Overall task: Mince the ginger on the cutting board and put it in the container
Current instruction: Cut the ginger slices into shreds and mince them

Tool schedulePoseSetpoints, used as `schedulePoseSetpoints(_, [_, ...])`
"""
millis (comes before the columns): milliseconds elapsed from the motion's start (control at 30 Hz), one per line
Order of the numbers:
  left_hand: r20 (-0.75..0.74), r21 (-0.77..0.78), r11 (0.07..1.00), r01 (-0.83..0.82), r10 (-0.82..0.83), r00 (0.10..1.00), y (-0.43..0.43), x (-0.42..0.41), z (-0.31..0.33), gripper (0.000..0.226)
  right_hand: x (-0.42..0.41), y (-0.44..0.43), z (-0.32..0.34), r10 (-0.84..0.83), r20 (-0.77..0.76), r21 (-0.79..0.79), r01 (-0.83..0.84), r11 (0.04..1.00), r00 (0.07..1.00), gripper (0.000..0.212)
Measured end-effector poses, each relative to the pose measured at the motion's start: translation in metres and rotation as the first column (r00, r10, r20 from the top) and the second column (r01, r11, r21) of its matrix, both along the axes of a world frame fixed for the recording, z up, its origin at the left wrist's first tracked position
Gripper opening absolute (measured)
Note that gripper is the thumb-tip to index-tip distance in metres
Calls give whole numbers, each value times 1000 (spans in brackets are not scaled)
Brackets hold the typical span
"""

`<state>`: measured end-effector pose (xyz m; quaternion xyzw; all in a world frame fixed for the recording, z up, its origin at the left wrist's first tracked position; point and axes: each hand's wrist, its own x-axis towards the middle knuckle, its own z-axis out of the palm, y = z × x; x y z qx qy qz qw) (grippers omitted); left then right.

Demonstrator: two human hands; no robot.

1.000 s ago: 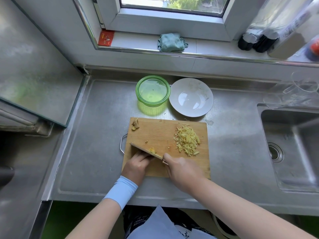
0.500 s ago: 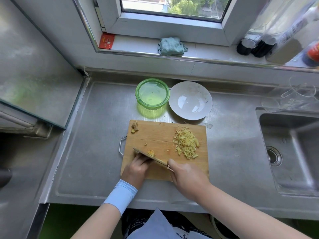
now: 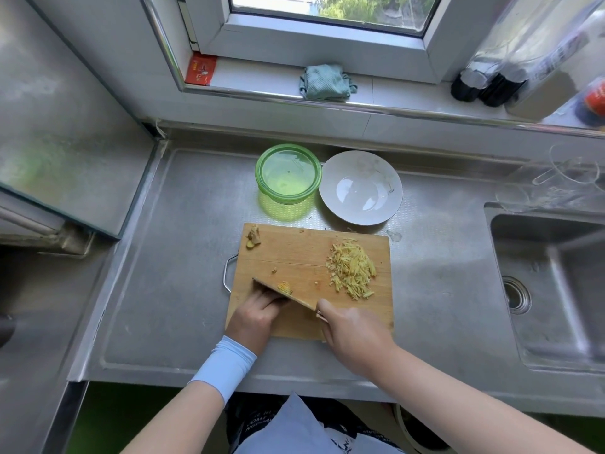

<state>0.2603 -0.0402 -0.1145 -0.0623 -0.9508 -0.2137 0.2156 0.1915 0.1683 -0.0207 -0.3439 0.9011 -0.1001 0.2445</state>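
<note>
A wooden cutting board [image 3: 294, 253] lies on the steel counter. A pile of shredded ginger [image 3: 352, 268] sits on its right half, and a ginger scrap [image 3: 253, 238] lies at its far left corner. My right hand [image 3: 353, 332] grips the handle of a knife [image 3: 288, 294], whose blade slants across the board's near left part. My left hand [image 3: 258, 314] sits just behind the blade with its fingers curled down on a small yellow ginger piece [image 3: 284, 286], most of it hidden. A green container [image 3: 288, 173] stands open behind the board.
A white bowl [image 3: 360, 188] stands to the right of the green container. The sink [image 3: 556, 283] is set into the counter at the right. A folded cloth [image 3: 325, 82] and dark bottles [image 3: 484, 86] are on the window sill. A raised steel surface [image 3: 65, 132] borders the left.
The blade has shifted only slightly against the ginger piece. Both hands stay at the board's near left part. The view has tilted a little.
</note>
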Motion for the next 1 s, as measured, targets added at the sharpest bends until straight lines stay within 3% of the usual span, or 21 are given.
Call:
schedulePoseSetpoints(233, [-35, 1, 1000, 8, -8, 999, -2, 1, -2, 34, -1, 0, 6, 8, 1, 1, -8, 1000, 1000, 15])
schedulePoseSetpoints(367, [-21, 16, 1000, 1, -1, 1000, -2, 0, -5, 41, -2, -3, 4, 22, -17, 7, -22, 1000, 1000, 9])
schedulePoseSetpoints(1000, [-13, 72, 997, 37, -36, 999, -3, 1, -2, 30, -2, 0, 9, 23, 1, -9, -23, 1000, 1000, 18])
